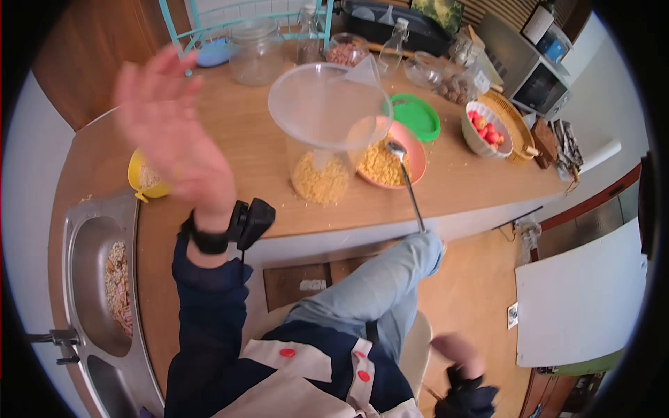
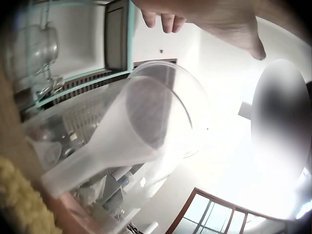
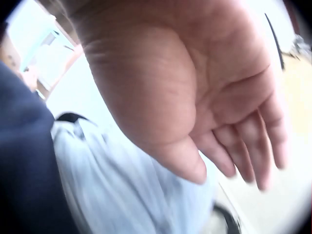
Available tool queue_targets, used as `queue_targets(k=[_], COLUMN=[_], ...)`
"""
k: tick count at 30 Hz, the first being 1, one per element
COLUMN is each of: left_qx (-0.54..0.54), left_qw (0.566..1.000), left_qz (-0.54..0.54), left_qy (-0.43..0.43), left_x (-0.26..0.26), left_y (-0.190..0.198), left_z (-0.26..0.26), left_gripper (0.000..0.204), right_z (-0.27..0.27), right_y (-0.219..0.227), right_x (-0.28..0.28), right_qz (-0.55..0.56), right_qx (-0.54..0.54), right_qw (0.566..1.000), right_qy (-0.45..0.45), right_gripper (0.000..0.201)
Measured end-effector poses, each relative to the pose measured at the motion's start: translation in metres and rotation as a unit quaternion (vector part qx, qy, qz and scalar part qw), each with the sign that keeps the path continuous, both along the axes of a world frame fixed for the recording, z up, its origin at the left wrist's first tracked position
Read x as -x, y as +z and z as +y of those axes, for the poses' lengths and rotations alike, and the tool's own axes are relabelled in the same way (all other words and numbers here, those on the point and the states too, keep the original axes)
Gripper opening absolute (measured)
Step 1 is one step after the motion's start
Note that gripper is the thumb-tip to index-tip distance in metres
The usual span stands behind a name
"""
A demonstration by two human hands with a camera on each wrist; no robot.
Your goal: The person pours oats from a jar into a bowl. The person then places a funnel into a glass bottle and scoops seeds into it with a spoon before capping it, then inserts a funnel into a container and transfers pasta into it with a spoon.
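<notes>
My left hand (image 1: 171, 129), blurred, is raised over the counter with fingers spread and holds nothing. To its right a wide translucent funnel (image 1: 313, 104) stands in a clear jar (image 1: 296, 157) that has yellow grains (image 1: 322, 180) at its bottom. In the left wrist view the funnel (image 2: 112, 129) tilts, below the fingers (image 2: 167, 22). A pink bowl (image 1: 417, 150) of the same yellow grains sits beside the jar, and a long-handled metal spoon (image 1: 410, 182) leans in it. Down by my side hangs my right hand (image 1: 456, 352), its loose fingers (image 3: 253, 151) holding nothing in the right wrist view.
A yellow cup (image 1: 155, 188) stands near the steel sink (image 1: 90, 237) at left. Behind the funnel are a glass jar (image 1: 256, 59), glass bottles, a teal rack (image 1: 240, 10) and a green lid (image 1: 418, 118). A white bowl (image 1: 481, 145) of red fruit sits at right.
</notes>
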State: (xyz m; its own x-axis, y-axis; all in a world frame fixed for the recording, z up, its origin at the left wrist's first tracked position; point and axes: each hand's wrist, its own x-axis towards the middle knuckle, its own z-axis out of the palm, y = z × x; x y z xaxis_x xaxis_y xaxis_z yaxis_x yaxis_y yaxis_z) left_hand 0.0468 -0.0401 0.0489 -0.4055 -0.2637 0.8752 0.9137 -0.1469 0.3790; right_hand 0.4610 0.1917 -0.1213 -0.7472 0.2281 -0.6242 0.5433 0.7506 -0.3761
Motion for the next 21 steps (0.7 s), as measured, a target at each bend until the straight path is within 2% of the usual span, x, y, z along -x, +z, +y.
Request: queue_targets(k=[1,2,3,4,5,6,7,8,9,11,12,17,19,21], left_qx=[0.013,0.081,0.146,0.188,0.191,0.196,0.2,0.205,0.209,0.217,0.216,0.22,0.218,0.208], left_qw=[0.999,0.994,0.98,0.961,0.959,0.958,0.958,0.958,0.957,0.956,0.957,0.957,0.958,0.96], left_qz=[-0.023,-0.074,-0.128,-0.116,-0.12,-0.115,-0.11,-0.102,-0.097,-0.09,-0.088,-0.082,-0.077,-0.065], left_qy=[0.042,0.006,-0.031,-0.168,-0.17,-0.173,-0.175,-0.175,-0.174,-0.174,-0.171,-0.171,-0.172,-0.174], left_x=[-0.023,-0.05,-0.072,-0.081,-0.084,-0.066,-0.084,-0.072,-0.08,-0.089,-0.085,-0.081,-0.1,-0.092], left_y=[0.019,0.041,0.056,0.06,0.059,0.055,0.067,0.066,0.072,0.077,0.075,0.073,0.07,0.068], left_z=[-0.008,-0.014,-0.02,-0.029,-0.029,-0.08,-0.009,-0.055,-0.021,-0.032,-0.03,-0.044,-0.031,-0.029], left_gripper=[0.103,0.088,0.073,0.064,0.064,0.065,0.066,0.066,0.067,0.068,0.069,0.072,0.073,0.074], right_z=[-0.007,-0.015,-0.021,-0.027,-0.046,-0.058,-0.061,-0.051,-0.05,-0.047,-0.063,-0.046,-0.024,-0.04], right_y=[0.064,0.114,0.143,0.166,0.18,0.205,0.215,0.234,0.246,0.251,0.249,0.247,0.248,0.25], right_x=[0.042,0.074,0.098,0.117,0.148,0.171,0.182,0.194,0.199,0.197,0.218,0.194,0.185,0.195], right_qz=[0.052,0.18,0.342,0.446,0.616,0.65,0.713,0.709,0.713,0.718,0.718,0.716,0.716,0.719], right_qx=[0.001,-0.018,0.033,0.043,0.108,0.051,0.032,0.158,0.201,0.201,0.199,0.184,0.175,0.157], right_qw=[0.995,0.978,0.931,0.885,0.767,0.754,0.695,0.683,0.66,0.656,0.657,0.665,0.668,0.669], right_qy=[-0.086,-0.1,-0.123,-0.122,-0.141,-0.08,-0.086,0.073,0.124,0.118,0.118,0.105,0.103,0.107], right_gripper=[0.022,0.023,0.041,0.069,0.086,0.096,0.104,0.109,0.121,0.121,0.121,0.121,0.121,0.121])
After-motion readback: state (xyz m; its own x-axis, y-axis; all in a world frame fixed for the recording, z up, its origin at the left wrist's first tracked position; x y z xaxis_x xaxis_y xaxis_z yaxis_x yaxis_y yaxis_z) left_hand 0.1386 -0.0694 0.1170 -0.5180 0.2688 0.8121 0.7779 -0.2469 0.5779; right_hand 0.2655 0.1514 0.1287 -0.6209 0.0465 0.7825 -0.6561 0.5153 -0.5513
